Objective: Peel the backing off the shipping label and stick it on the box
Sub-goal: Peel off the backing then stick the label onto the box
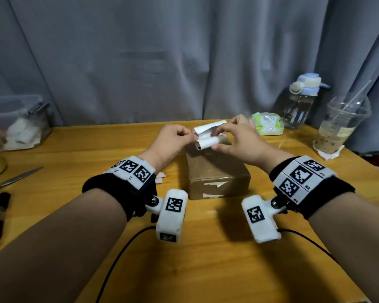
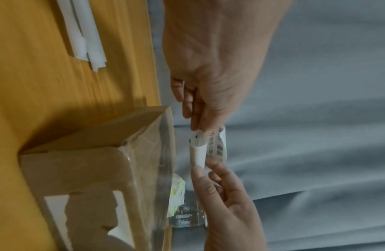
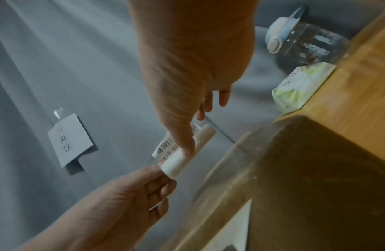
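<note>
A white shipping label (image 1: pixel 208 139), curled at both long edges, is held in the air above the far end of the brown cardboard box (image 1: pixel 217 173). My left hand (image 1: pixel 189 135) pinches its left end. My right hand (image 1: pixel 216 138) grips its right part between thumb and fingers. In the left wrist view the label's rolled edge (image 2: pixel 198 152) and a barcode show between the two hands, beside the taped box (image 2: pixel 90 169). The right wrist view shows my thumb on the label roll (image 3: pixel 187 152), with the box (image 3: pixel 294 178) close by on the right.
On the wooden table (image 1: pixel 206 259) stand a water bottle (image 1: pixel 302 101), a plastic cup with a straw (image 1: pixel 339 125) and a wipes pack (image 1: pixel 267 124) at the back right. Scissors (image 1: pixel 15 178), a marker (image 1: pixel 0 215) and a clear bin (image 1: pixel 18 121) lie left. White paper strips (image 2: pixel 84 34) lie beside the box.
</note>
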A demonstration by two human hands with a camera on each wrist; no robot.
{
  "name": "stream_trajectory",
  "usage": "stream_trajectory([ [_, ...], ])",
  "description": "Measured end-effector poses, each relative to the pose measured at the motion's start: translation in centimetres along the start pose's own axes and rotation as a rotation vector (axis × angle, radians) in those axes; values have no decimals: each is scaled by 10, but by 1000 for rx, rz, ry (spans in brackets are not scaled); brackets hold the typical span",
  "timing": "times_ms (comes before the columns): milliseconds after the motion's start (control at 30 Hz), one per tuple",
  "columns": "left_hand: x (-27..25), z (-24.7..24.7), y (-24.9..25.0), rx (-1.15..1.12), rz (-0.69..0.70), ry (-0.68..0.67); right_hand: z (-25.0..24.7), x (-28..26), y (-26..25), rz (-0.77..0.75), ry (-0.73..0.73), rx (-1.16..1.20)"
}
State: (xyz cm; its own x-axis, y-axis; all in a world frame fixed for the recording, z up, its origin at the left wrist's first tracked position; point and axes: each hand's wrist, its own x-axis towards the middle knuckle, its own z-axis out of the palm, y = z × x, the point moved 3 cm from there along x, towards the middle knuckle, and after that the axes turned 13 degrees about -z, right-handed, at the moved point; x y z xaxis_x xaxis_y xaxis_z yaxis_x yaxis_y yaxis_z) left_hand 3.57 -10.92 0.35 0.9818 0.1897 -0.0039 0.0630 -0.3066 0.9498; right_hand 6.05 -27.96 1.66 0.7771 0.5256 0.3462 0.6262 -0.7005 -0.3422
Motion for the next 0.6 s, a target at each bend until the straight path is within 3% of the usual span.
stream_trajectory([
  [300,20,9,-12,-147,-241,-57,1,6,0,-171,-17,-9],
  [600,26,11,-17,-51,-259,-37,13,-4,7,-178,-87,208],
])
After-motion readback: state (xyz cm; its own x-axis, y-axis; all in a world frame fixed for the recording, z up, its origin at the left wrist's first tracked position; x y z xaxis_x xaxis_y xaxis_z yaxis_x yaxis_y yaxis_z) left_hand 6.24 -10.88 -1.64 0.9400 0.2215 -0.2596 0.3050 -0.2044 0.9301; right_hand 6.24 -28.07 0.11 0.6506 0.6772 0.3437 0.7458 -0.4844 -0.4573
